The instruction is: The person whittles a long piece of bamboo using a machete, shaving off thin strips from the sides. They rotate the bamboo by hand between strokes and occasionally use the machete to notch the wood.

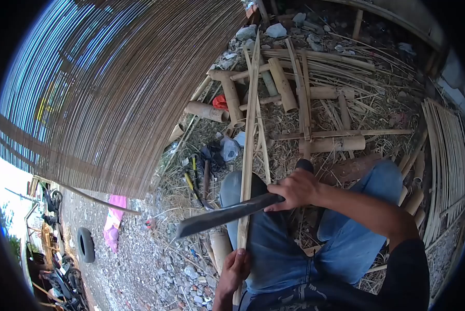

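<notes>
My right hand (293, 189) is wrapped round the dark handle of a machete (217, 217). Its broad blade points left and crosses over a long split bamboo strip (250, 122) in this view. Low on that strip, my left hand (236, 267) is closed round it, thumb along the side. From there the strip runs over my jeans-covered thigh (274, 243) and away from me to the far rubble. A thinner bamboo piece (262, 137) lies close along its right side.
Bamboo frames (282, 85) and cut bamboo tubes (341, 144) lie ahead on straw-strewn ground. A slatted bamboo blind (118, 98) hangs at upper left. Yellow-handled cutters (189, 181) lie left of my knee. A tyre (86, 244) and pink cloth (114, 220) rest on the gravel. Bamboo slats (445, 166) stand right.
</notes>
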`<state>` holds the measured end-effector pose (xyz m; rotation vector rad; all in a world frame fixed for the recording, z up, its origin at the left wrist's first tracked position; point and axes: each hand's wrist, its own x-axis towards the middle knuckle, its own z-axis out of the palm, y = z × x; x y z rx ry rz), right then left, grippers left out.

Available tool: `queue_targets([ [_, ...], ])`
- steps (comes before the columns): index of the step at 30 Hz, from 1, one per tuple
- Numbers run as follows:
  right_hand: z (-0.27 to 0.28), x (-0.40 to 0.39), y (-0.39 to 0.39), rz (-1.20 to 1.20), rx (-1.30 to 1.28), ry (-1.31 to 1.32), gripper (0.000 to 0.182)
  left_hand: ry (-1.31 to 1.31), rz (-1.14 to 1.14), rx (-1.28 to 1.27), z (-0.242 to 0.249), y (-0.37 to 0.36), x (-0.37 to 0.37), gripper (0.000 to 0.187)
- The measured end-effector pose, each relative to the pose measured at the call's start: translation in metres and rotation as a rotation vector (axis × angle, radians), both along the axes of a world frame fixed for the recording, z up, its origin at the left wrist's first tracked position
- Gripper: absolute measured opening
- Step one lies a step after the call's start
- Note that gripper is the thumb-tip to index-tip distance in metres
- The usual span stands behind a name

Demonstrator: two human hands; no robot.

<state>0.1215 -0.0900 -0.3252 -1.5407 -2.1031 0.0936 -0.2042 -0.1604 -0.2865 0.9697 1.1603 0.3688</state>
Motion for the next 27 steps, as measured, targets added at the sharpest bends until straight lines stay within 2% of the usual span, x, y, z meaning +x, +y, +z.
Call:
queue_targets([
  [2,-0.006,0.001,0.001,0.270,0.189,-0.099,0.058,0.010,-0.011,-0.006,-0.006,-0.011,-0.017,0.043],
  [3,-0.005,0.013,0.008,0.266,0.189,-0.089,0.058,0.017,-0.019,-0.021,-0.009,-0.020,-0.028,0.042],
  [5,0.000,0.047,0.029,-0.177,0.060,0.061,0.056,0.013,0.004,0.020,-0.005,-0.038,-0.038,0.042],
  [8,-0.003,0.033,0.024,-0.187,0.055,0.009,0.052,0.030,0.061,-0.038,-0.011,-0.044,-0.029,0.042],
  [9,0.000,0.018,0.015,-0.163,0.055,0.069,0.054,-0.006,0.055,-0.010,-0.017,-0.041,-0.030,0.043],
  [11,0.004,-0.007,-0.006,0.056,0.146,0.002,0.056,-0.014,0.040,0.013,-0.015,-0.036,-0.034,0.043],
  [12,0.001,-0.008,-0.005,0.055,0.148,0.009,0.056,0.028,0.021,0.020,-0.010,-0.033,-0.029,0.043],
  [14,-0.005,-0.007,-0.001,0.306,0.247,-0.190,0.058,0.089,-0.033,0.082,-0.012,-0.036,-0.030,0.044],
  [15,-0.003,0.009,0.007,0.140,0.170,-0.156,0.059,0.059,0.189,0.126,-0.028,-0.054,-0.034,0.045],
  [16,0.000,0.029,0.016,-0.027,0.086,-0.113,0.061,0.046,0.190,0.133,-0.031,-0.062,-0.044,0.044],
  [20,0.009,0.046,0.027,-0.241,0.126,-0.024,0.062,0.043,0.207,0.087,-0.025,-0.069,-0.041,0.044],
  [22,-0.002,0.024,0.012,-0.179,0.090,0.054,0.061,0.005,0.232,0.064,-0.024,-0.057,-0.029,0.044],
  [24,-0.010,-0.002,-0.005,0.078,0.140,-0.048,0.061,-0.011,0.194,0.091,-0.018,-0.047,-0.020,0.044],
  [25,-0.010,-0.001,-0.003,0.077,0.142,-0.047,0.061,-0.034,0.164,0.124,-0.017,-0.044,-0.017,0.044],
  [27,-0.010,0.009,0.006,0.269,0.393,-0.137,0.056,0.034,0.199,0.073,-0.022,-0.056,-0.032,0.044],
])
